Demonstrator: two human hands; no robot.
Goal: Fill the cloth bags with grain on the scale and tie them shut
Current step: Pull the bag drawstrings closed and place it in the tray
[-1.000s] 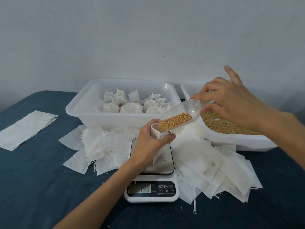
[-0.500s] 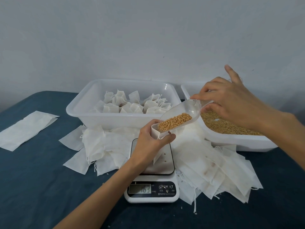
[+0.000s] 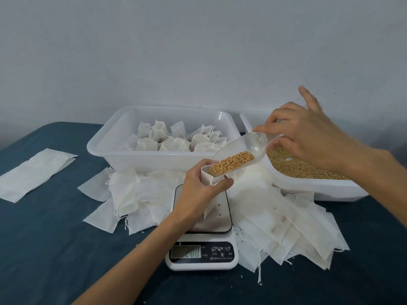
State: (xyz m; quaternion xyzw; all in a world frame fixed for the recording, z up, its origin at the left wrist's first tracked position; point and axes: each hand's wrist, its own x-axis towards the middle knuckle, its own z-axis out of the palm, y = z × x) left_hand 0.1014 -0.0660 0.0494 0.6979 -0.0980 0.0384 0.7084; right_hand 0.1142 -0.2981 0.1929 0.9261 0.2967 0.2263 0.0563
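While a left hand (image 3: 199, 190) grips the open mouth of a white cloth bag (image 3: 208, 176) over the platform of a white digital kitchen scale (image 3: 201, 255), a right hand (image 3: 308, 137) pinches the handle end of a clear plastic scoop (image 3: 242, 150) and tilts it down so its lip sits at the bag's mouth. Golden grain (image 3: 232, 162) lies in the lower half of the scoop, right at the bag's opening. The bag hangs down from the gripping fingers onto the scale's platform, where a few loose grains lie beside it. On the scale's front panel the lit display appears to read 20.0; the small button markings next to it include what look like an M and a T, and the fine print below them is too small to read.

Behind the scale to its left stands a white plastic tub (image 3: 132, 159) holding filled, tied bags (image 3: 176, 139). Behind the scale to its right a second white tub (image 3: 308, 190) holds the bulk grain, and the right hand hovers above it. Flat empty bags (image 3: 286, 227) with drawstrings lie heaped around the scale on both sides, some touching its base. Far to the scale's left, a separate flat stack of white cloth (image 3: 33, 172) rests on the dark blue worktop (image 3: 55, 249).
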